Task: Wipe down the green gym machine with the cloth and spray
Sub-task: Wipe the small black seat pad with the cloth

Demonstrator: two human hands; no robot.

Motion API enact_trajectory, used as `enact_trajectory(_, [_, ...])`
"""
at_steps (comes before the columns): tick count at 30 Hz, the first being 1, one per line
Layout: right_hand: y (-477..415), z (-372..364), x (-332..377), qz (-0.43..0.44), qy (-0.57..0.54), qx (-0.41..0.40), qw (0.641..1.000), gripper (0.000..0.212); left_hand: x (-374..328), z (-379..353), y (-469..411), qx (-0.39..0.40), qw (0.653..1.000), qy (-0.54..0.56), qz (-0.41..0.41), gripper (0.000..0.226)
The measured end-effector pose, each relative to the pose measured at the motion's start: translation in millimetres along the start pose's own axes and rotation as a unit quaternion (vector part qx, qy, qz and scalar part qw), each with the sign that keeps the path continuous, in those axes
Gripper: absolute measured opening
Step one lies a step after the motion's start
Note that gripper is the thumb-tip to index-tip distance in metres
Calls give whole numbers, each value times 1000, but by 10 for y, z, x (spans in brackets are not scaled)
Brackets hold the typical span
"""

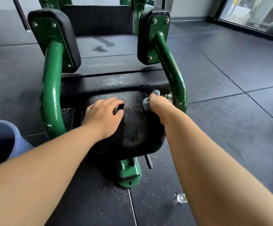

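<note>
Okay, left hand [104, 116] rests on the black seat pad [137, 126] of the green gym machine [52, 95], fingers relaxed and spread, holding nothing. Right hand [159, 104] is clenched round a grey-blue cloth [146, 103] at the seat's far right corner, just beside the right green tube [173, 70]. Cloth pokes out above and left of the fist; cannot tell if it touches the tube. Left arm pad [70, 39] and right arm pad [143, 38] stand farther back on green plates. Wet smears [114, 81] show on the black pad just beyond the seat. Small clear object [181, 198] lies on the dark rubber floor [230, 75], near right.
</note>
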State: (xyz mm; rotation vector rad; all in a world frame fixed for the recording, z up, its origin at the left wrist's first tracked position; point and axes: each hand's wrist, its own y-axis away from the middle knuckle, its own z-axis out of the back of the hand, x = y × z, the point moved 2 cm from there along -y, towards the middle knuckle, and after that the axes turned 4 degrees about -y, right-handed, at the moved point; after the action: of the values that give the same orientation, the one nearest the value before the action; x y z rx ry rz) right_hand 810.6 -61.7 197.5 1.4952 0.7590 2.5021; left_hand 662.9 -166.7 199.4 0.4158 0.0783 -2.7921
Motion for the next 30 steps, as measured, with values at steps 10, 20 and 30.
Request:
enact_trajectory(10, [955,311,-656,-46,-109,-106,987,29,-31,30,21,-4,1000,6,-10,38])
enact_trajectory(20, [1347,-191,-710,234,-191,-251,920,19,29,125,82,-119,983,122,69,31])
enact_trajectory(30, [1212,-318,-550,290,65,-272,915,30,177,88,193,-132,956,244,95,30])
